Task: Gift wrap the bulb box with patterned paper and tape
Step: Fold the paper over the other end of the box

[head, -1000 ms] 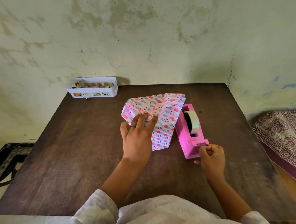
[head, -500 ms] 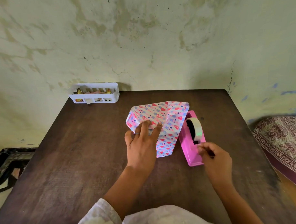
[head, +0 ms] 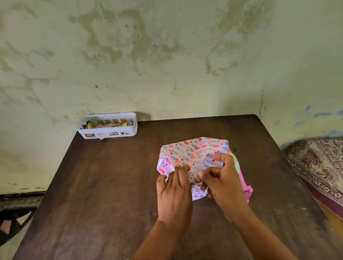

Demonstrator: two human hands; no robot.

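Note:
The bulb box, wrapped in white paper with pink hearts and blue stripes [head: 192, 150], lies right of the middle of the dark wooden table [head: 102, 190]; the box itself is hidden under the paper. My left hand [head: 173, 190], a ring on one finger, presses the paper's near-left fold with fairly straight fingers. My right hand [head: 222, 179] sits over the near-right part with curled fingers, pinching what looks like a clear tape strip [head: 194, 175] against the paper. The pink tape dispenser [head: 246, 189] stands just right of the box, mostly behind my right hand.
A white slotted basket [head: 108, 130] with paper scraps stands at the table's far-left corner against the stained wall. A patterned bedspread [head: 323, 169] lies beyond the right edge. A dark metal frame [head: 12, 215] is low on the left.
My right hand left the dispenser's front and moved left onto the wrapped box. My left hand stayed on the paper. The camera tilted up, so the table sits lower in view.

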